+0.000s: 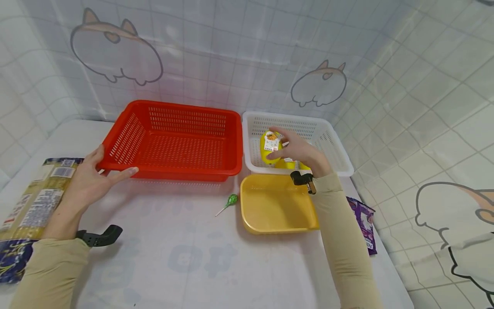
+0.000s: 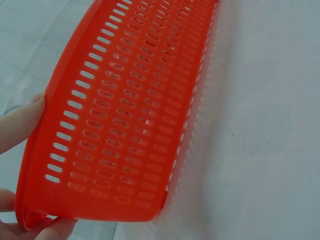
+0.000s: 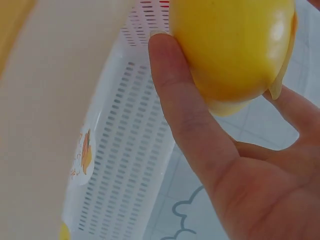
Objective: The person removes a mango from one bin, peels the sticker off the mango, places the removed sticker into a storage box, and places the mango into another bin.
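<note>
Your right hand (image 1: 299,151) grips the yellow pot (image 1: 271,147) over the white basket (image 1: 341,165); lower it inside before loosening your fingers. Your left hand (image 1: 92,177) pinches the red basket's (image 1: 177,146) corner; hold it steady.

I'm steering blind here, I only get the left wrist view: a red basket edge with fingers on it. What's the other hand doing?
Observer: The right hand holds a yellow egg-shaped toy over a white basket.
Operator: What's near the red basket?
Observer: The red basket sits left of the white one; a yellow tray lies in front of the white basket.
Operator: Anything loose on the table?
Observer: A green lollipop lies between red basket and tray.
</note>
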A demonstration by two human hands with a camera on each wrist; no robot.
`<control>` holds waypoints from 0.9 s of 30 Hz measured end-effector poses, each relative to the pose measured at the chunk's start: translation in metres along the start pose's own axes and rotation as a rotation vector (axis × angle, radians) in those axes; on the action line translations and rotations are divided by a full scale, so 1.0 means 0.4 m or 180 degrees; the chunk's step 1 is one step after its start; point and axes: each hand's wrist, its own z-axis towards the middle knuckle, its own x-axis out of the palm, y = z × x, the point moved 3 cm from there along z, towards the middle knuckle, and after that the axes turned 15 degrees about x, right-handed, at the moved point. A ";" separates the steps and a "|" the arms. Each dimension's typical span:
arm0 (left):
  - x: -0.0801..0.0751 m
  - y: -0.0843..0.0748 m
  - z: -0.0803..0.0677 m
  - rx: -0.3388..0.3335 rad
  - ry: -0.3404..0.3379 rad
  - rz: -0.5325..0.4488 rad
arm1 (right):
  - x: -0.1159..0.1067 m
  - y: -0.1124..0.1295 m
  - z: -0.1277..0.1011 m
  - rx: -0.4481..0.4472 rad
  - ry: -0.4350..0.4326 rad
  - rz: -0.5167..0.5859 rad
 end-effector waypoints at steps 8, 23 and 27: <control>0.000 0.002 0.000 -0.0007 -0.0003 0.0017 | 0.009 -0.010 -0.047 -0.0049 -0.0041 0.0015; 0.002 0.004 0.000 0.0010 -0.0047 0.0007 | 0.039 -0.030 -0.104 -0.0148 -0.0184 0.0110; 0.002 0.005 -0.001 -0.0021 -0.0052 0.0018 | 0.043 -0.035 -0.120 -0.0223 -0.0195 0.0174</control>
